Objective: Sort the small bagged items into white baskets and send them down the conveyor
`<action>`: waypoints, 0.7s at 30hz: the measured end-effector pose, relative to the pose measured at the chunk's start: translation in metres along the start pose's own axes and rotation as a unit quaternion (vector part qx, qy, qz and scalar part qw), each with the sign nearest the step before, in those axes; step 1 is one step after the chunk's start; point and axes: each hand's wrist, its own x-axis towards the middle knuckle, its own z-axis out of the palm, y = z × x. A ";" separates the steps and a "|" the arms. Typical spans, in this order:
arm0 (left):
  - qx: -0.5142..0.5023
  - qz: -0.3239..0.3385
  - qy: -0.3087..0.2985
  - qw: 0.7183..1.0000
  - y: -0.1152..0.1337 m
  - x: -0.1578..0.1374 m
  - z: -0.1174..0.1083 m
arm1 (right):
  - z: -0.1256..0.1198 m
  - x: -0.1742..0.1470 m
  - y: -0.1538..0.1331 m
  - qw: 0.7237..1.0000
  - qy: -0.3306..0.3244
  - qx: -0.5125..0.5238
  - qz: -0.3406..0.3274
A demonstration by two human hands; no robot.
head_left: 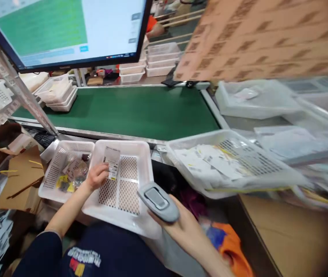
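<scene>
My left hand (98, 176) is over the left side of a white plastic basket (145, 154), its curled fingers closed on the edge of a small packet with a printed label (112, 163). A grey handheld barcode scanner (158, 202) is gripped in my right hand (182, 221), over the basket's near right corner. The mesh floor of this basket shows beside the packet. Left of it stands a second white basket (48, 184) with several small bagged items (75, 171) inside.
A green conveyor belt (132, 109) runs behind the baskets, under a monitor (65, 67). At right, a tilted white basket (267, 163) holds paper labels (210, 159). Stacked baskets (61, 94) stand at the belt's left. A cardboard box (22, 181) and an orange cloth (233, 246) flank me.
</scene>
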 end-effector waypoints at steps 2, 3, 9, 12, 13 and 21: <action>-0.014 0.027 -0.018 0.999 0.003 0.000 0.010 | -0.002 0.007 -0.016 0.999 -0.036 -0.016 -0.003; -0.019 0.039 -0.026 0.999 0.003 0.000 0.013 | -0.005 0.010 -0.022 0.999 -0.042 -0.020 0.001; -0.035 0.080 -0.096 0.992 0.010 0.004 0.017 | -0.009 0.014 -0.031 0.994 -0.105 -0.002 0.005; -0.011 0.043 -0.193 0.980 0.016 0.004 0.012 | -0.002 0.014 -0.025 0.990 -0.130 -0.046 0.000; 0.000 0.018 -0.235 0.972 0.017 0.003 0.009 | 0.000 0.015 -0.022 0.989 -0.132 -0.063 0.001; 0.044 -0.354 -0.140 0.924 -0.062 -0.020 -0.053 | -0.002 -0.006 0.049 0.994 -0.055 -0.035 0.085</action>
